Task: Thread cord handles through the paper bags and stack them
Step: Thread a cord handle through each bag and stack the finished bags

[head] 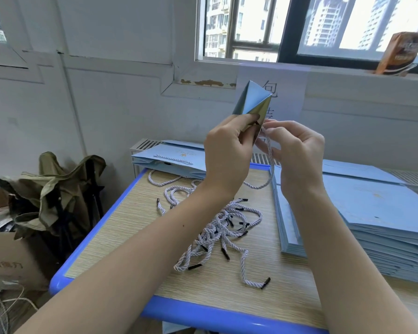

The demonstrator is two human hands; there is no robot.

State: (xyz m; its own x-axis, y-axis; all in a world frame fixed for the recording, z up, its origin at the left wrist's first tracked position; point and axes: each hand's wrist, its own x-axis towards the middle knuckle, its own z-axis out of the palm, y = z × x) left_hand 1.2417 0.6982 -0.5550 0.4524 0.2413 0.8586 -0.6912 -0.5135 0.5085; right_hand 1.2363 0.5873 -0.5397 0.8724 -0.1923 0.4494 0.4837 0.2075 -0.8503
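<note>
Threading white twisted cord (270,153) into light-blue folded paper bag (251,102)
Left hand (227,153) grips bag, right hand (297,150) pinches cord beside it

- One head-worn wide-angle view, looking forward and down, close over the tabletop (135,239).
- It faces the wall and window (275,27) beyond, both forearms reaching in from below.

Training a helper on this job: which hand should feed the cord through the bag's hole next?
Probably the right hand: it already pinches the cord beside the bag, which the left hand grips.
</note>
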